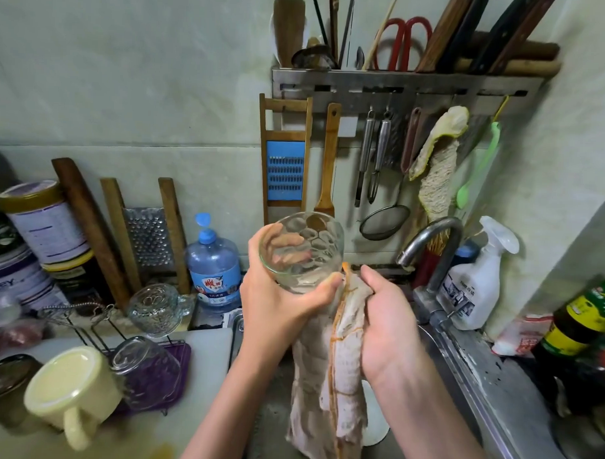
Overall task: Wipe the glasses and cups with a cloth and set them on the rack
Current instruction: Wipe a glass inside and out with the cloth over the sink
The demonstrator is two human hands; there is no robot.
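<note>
**Dimpled glass held over the sink, cloth bunched beside it**

Head view: A steel sink point(467, 369) with a curved faucet point(437, 251) sits in a pale-tiled corner, and a white desk point(209, 349) lies to its left. A metal wall rail point(402, 87) holds red scissors point(403, 40), knives and hanging utensils.

Above the sink, the left hand point(281, 300) wraps its fingers around a tilted glass point(304, 250). The right hand point(383, 321) clutches a pale, orange-edged cloth point(336, 388) just beside the glass, and the cloth's tail hangs down.

On the desk, a wire rack point(95, 328) over a purple tray point(181, 362) carries a cream mug point(72, 389) and a clear tumbler point(145, 371), both upturned, and a glass cup point(154, 310).

The blue water bottle point(214, 271), the spray bottle point(474, 290) and the tins point(40, 220) bear labels, but their print is too small or blurred to read.
</note>
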